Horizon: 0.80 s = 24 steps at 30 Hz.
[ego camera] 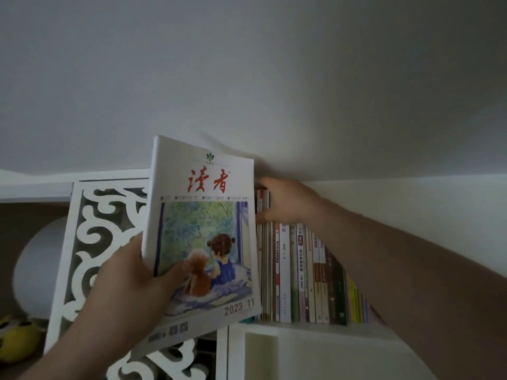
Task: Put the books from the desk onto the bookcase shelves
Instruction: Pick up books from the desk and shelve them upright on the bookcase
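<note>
While my left hand [129,278] grips a white magazine with a painted cover of a child and a brown dog at a window [203,237], thumb laid across the lower part of the front and fingers hidden behind, I can see a second magazine's edge showing just beneath it. The stack is held upright, tilted slightly, in front of the white bookcase [301,329], its right edge overlapping the start of the upper shelf's contents. Behind the magazine's left side stands a white panel with cut-out scrollwork [90,231]. Further left, a yellow soft toy [16,338] sits low in an open compartment below a pale rounded shape. My right hand [285,200] reaches across to the row of upright books with thin spines in white, brown and green [307,275], its fingers curled over the tops of the leftmost ones and its thumb pressing on their spines. Beyond everything lies a plain white wall [247,78].
</note>
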### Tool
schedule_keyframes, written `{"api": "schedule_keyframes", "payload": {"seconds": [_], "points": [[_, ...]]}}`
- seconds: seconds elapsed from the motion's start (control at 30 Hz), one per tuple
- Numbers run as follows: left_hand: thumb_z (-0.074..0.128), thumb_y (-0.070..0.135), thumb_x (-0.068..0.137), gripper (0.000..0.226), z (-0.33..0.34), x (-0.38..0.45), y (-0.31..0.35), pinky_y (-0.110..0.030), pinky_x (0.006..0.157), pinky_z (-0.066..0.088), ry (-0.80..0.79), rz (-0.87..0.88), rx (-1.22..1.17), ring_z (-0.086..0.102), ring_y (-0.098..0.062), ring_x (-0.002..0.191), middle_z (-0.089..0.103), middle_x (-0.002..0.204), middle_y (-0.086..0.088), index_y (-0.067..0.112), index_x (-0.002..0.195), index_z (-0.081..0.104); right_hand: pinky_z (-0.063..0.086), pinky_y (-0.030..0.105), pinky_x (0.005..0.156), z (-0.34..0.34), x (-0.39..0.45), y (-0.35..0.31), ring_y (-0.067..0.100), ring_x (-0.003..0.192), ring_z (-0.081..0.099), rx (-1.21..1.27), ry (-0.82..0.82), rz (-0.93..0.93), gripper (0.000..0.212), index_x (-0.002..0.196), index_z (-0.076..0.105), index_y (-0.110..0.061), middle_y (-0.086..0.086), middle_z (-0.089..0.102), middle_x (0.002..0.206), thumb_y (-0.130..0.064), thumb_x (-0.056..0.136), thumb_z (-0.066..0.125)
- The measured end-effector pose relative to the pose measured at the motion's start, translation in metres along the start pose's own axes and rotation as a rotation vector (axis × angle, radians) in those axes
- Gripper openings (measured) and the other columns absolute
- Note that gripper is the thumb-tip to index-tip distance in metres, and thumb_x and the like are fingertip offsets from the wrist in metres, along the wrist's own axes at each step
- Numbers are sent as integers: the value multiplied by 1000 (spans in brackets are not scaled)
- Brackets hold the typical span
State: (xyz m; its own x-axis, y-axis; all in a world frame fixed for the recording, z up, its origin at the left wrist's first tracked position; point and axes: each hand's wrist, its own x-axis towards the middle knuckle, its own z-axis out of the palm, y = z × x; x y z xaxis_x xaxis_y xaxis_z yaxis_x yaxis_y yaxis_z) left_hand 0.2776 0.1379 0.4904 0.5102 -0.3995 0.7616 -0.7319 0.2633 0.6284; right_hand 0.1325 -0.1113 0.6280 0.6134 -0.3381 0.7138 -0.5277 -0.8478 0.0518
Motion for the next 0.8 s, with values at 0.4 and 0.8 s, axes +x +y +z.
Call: {"api": "schedule_keyframes", "payload": {"seconds": [0.4, 0.8], "points": [[70, 30, 98, 28, 58, -6, 30, -9, 38, 40, 135, 89, 116, 59, 4, 67, 56, 81, 26, 41, 120, 56, 48, 55, 100, -18, -31, 36, 28, 123, 48, -103, -56, 49, 17, 94, 68, -47, -10, 47, 120, -61, 85, 67], [55, 6, 102, 64, 147, -30, 36, -27, 68, 64, 135, 230, 231, 67, 0, 84, 65, 96, 23, 55, 139, 38, 44, 49, 95, -14, -58, 47, 25, 119, 39, -196, 2, -54, 83, 112, 60, -49, -6, 46, 118, -109, 58, 40]]}}
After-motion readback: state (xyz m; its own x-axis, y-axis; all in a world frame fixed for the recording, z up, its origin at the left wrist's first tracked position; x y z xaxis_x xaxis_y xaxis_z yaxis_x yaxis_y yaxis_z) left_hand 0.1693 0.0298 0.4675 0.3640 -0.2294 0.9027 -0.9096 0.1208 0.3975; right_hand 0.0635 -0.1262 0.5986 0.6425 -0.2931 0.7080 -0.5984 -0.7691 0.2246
